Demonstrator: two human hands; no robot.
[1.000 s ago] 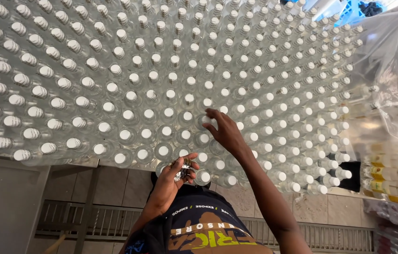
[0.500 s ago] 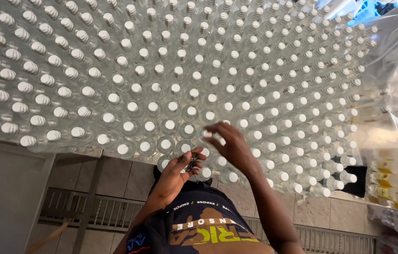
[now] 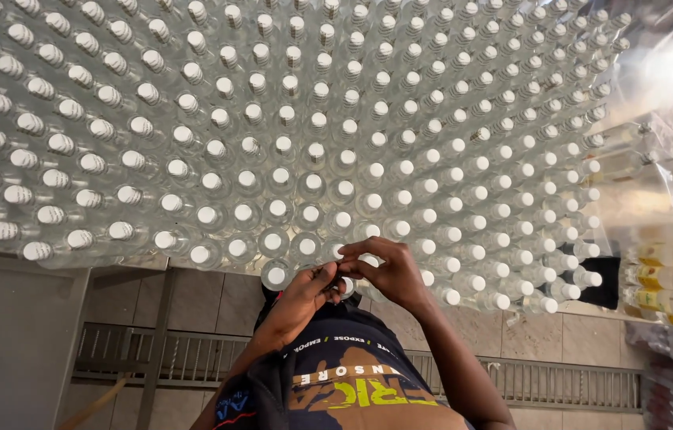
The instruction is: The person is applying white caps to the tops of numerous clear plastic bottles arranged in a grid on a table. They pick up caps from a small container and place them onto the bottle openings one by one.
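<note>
I see both hands at the near edge of the bottle rows — left hand (image 3: pixel 300 299) and right hand (image 3: pixel 390 271) fingers pinched on one bottle (image 3: pixel 344 285); a slip could topple neighbours (image 3: pixel 276 275)

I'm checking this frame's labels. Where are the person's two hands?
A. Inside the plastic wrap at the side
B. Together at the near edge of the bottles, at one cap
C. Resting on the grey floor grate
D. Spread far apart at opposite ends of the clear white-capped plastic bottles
B: the left hand and right hand meet at the near edge of the clear white-capped plastic bottles, fingers around one bottle cap.
</note>
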